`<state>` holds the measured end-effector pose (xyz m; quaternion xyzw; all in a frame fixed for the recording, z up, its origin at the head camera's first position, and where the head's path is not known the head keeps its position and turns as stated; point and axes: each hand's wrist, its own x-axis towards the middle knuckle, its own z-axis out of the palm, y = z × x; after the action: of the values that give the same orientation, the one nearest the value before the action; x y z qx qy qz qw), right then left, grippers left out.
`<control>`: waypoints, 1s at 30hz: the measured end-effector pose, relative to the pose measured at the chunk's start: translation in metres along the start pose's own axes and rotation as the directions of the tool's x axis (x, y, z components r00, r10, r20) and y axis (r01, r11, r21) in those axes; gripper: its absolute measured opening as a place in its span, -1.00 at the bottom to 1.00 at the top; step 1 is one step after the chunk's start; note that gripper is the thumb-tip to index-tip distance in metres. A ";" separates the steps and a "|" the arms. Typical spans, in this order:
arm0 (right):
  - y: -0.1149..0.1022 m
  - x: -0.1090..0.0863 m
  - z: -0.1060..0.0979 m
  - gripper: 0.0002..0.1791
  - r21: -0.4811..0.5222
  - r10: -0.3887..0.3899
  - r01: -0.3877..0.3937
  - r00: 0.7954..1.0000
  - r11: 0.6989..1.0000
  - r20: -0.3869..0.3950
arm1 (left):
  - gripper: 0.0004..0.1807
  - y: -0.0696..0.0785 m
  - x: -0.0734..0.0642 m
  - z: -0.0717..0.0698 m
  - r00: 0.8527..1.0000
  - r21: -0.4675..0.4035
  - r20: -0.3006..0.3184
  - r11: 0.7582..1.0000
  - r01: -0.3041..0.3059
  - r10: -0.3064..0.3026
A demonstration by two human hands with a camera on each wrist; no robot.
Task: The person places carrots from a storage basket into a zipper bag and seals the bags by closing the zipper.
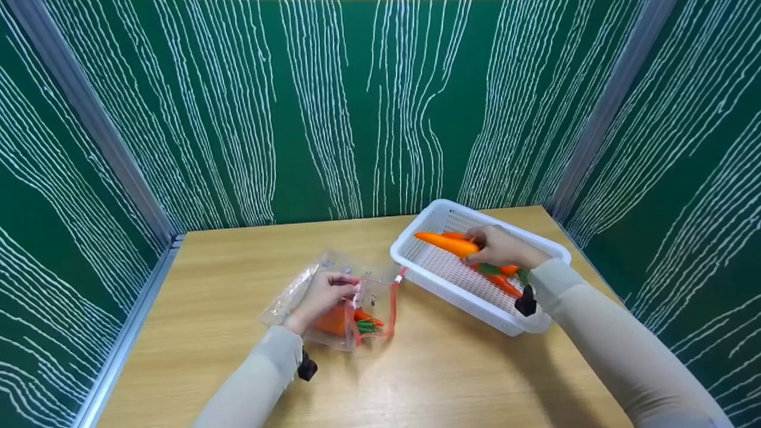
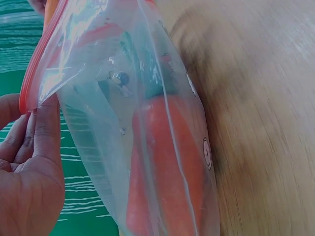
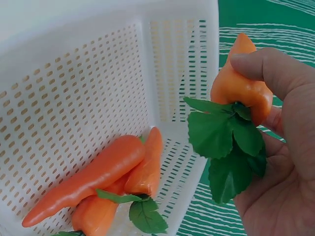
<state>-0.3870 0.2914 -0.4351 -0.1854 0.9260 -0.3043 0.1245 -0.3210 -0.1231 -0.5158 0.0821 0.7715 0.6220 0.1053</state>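
My right hand [image 1: 496, 245] grips an orange carrot [image 1: 447, 243] with green leaves [image 3: 229, 142], its tip pointing left, above the white perforated basket [image 1: 437, 284]. Several more carrots [image 3: 88, 179] lie at the bottom of that basket. With thumb and fingers my left hand [image 1: 324, 296] pinches the red zip edge [image 2: 37, 73] of a clear plastic bag [image 2: 98, 128], whose mouth stands open toward the right. Inside the bag rest carrots [image 2: 167, 157], their green tops [image 1: 367, 325] near the opening; the clear film blurs their outlines.
The wooden table [image 1: 220, 309] carries both the bag and the basket. Green walls [image 1: 238, 119] with white wavy lines stand at the back and sides, joined by grey metal posts [image 1: 612, 107]. The bag's right edge is close to the basket's left corner.
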 end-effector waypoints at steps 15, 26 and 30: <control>-0.018 -0.012 0.011 -0.44 0.025 -0.055 0.055 0.998 0.998 0.005 | -0.68 0.000 0.003 0.001 1.000 0.007 -0.007 1.000 -0.005 0.005; -0.029 -0.017 0.023 -0.49 -0.032 -0.100 0.100 0.995 0.994 0.014 | -0.73 0.005 0.003 0.001 0.999 0.013 -0.035 1.000 -0.019 0.019; -0.032 -0.018 0.028 -0.52 -0.058 -0.131 0.132 0.991 0.990 0.021 | -0.70 0.005 0.003 0.001 0.999 0.019 -0.031 1.000 -0.013 0.013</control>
<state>-0.3527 0.2607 -0.4357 -0.2522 0.9194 -0.2824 0.1067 -0.3234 -0.1208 -0.5111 0.0785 0.7783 0.6167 0.0886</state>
